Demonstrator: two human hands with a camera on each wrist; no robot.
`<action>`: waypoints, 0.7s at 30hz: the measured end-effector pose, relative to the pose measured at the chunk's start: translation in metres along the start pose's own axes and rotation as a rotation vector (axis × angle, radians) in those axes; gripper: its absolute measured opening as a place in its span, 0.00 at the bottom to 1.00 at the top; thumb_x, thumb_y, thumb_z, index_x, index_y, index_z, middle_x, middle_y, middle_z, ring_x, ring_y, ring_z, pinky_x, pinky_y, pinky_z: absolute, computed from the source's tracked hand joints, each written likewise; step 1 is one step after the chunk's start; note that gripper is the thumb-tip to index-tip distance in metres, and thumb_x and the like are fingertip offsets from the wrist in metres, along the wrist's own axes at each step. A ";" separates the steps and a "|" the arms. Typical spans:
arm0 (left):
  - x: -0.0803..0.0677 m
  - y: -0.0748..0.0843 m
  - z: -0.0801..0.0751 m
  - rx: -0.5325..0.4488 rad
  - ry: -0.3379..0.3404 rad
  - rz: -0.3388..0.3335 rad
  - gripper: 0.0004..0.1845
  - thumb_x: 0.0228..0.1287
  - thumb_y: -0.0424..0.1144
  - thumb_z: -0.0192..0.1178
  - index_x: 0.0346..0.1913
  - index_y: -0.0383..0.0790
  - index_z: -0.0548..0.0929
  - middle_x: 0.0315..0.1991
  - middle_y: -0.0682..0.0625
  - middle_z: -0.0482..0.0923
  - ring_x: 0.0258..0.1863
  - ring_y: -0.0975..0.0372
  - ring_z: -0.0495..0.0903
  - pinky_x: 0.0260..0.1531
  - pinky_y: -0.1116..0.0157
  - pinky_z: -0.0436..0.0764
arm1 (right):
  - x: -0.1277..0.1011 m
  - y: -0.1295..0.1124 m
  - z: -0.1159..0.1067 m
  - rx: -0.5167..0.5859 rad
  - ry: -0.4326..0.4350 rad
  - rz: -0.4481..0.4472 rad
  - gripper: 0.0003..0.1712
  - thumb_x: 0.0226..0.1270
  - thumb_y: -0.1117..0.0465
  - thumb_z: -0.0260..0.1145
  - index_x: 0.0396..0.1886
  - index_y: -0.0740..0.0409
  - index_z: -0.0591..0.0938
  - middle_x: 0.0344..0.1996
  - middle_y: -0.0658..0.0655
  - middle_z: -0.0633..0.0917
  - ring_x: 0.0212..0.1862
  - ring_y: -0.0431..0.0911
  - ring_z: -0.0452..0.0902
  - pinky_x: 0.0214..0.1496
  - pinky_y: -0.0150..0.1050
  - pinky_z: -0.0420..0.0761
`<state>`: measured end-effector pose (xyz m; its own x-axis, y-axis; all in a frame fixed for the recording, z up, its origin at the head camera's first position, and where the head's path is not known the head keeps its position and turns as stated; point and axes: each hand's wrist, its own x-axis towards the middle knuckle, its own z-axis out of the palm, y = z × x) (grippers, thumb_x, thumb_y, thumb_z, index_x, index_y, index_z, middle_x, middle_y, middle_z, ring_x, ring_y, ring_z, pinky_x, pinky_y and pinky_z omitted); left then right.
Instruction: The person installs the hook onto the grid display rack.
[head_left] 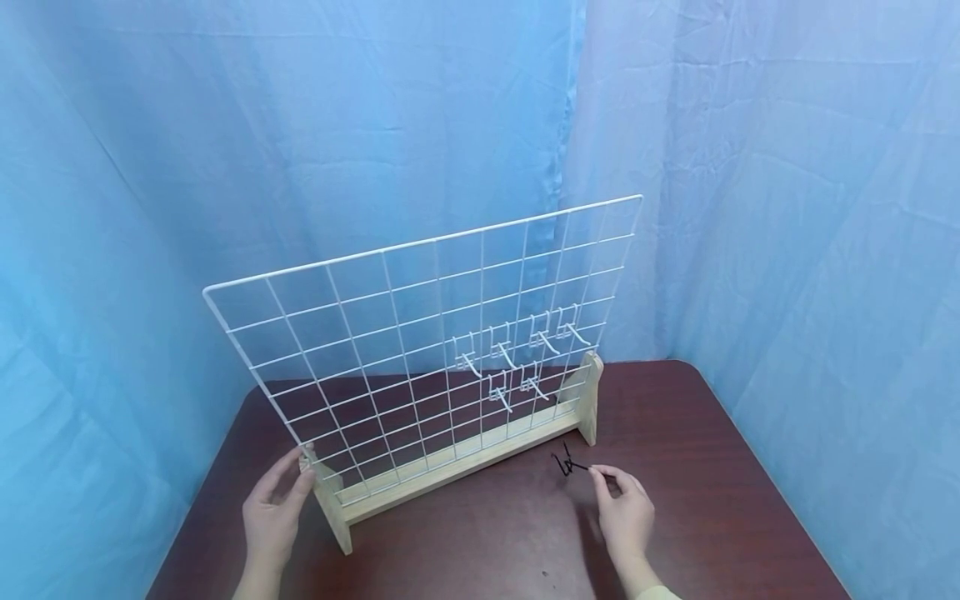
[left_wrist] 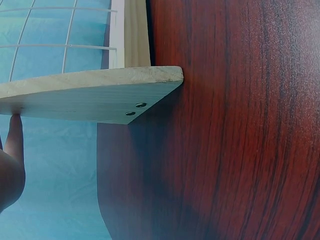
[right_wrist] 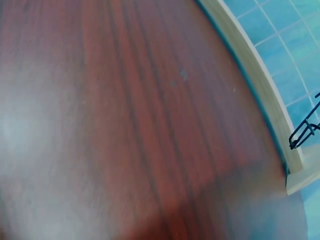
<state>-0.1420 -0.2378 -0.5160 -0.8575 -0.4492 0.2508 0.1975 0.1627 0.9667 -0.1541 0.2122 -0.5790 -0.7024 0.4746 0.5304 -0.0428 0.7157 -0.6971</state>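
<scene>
A white wire grid panel stands in a pale wooden stand. At the stand's left end, my left hand holds the upper part of the wooden end piece between thumb and fingers. One fingertip meets its outer face in the left wrist view. My right hand pinches a black wire hook by its prong, in front of the stand's right end. Part of that hook appears at the right edge of the right wrist view, with the hand itself out of sight there. Several white hooks hang on the panel's lower right.
Beneath the stand is a dark reddish-brown wooden table with a rounded far right corner. A tiny dark speck lies near its front. Light blue curtains surround the table behind and at both sides.
</scene>
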 end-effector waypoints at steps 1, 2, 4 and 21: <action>0.000 0.000 0.000 0.000 0.000 -0.001 0.19 0.63 0.22 0.64 0.57 0.30 0.81 0.47 0.68 0.83 0.48 0.72 0.80 0.47 0.80 0.79 | 0.000 -0.002 0.001 0.015 0.003 0.007 0.05 0.55 0.67 0.78 0.29 0.56 0.89 0.26 0.51 0.86 0.25 0.35 0.77 0.27 0.18 0.73; 0.000 0.000 0.000 0.003 0.001 -0.001 0.19 0.63 0.23 0.64 0.57 0.30 0.81 0.47 0.69 0.83 0.48 0.72 0.80 0.47 0.80 0.79 | 0.001 -0.004 0.001 0.032 0.005 0.012 0.05 0.55 0.67 0.78 0.28 0.57 0.89 0.26 0.52 0.86 0.25 0.34 0.77 0.28 0.17 0.73; -0.001 0.000 0.000 0.007 0.000 -0.001 0.19 0.63 0.23 0.64 0.57 0.30 0.81 0.47 0.69 0.83 0.49 0.72 0.80 0.47 0.80 0.79 | 0.001 -0.007 0.003 0.060 0.015 0.019 0.05 0.55 0.67 0.78 0.28 0.57 0.89 0.26 0.52 0.86 0.25 0.32 0.76 0.28 0.17 0.73; 0.000 0.001 0.001 0.008 0.003 -0.002 0.19 0.63 0.23 0.65 0.57 0.29 0.81 0.47 0.69 0.82 0.48 0.73 0.80 0.48 0.79 0.80 | 0.029 -0.036 0.004 0.160 0.081 0.119 0.04 0.59 0.62 0.76 0.31 0.58 0.89 0.27 0.54 0.87 0.27 0.21 0.70 0.28 0.17 0.71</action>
<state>-0.1421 -0.2368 -0.5150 -0.8563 -0.4522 0.2494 0.1925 0.1686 0.9667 -0.1755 0.1982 -0.5400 -0.6501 0.5949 0.4727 -0.0798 0.5652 -0.8211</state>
